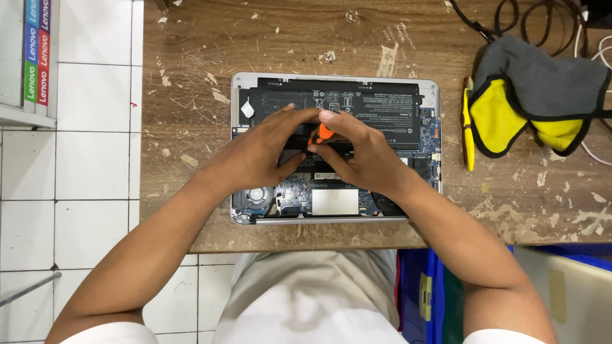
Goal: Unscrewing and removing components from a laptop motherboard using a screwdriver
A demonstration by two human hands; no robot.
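An opened silver laptop [237,89] lies bottom-up on a worn wooden table [191,83], its black battery [357,102] and circuit board exposed. Both hands meet over the middle of it. My right hand [363,153] pinches an orange-handled screwdriver [322,134], tip pointing down into the board. My left hand [261,150] rests on the laptop beside it, fingertips touching the tool's handle. The screwdriver's tip is hidden by my fingers. A small fan [257,195] shows at the laptop's near left corner.
A grey and yellow cloth [535,95] lies at the right, with a yellow tool [468,137] beside it. Black cables [529,19] coil at the back right. White tiled floor [89,159] lies left of the table. A blue crate [421,293] sits below at the right.
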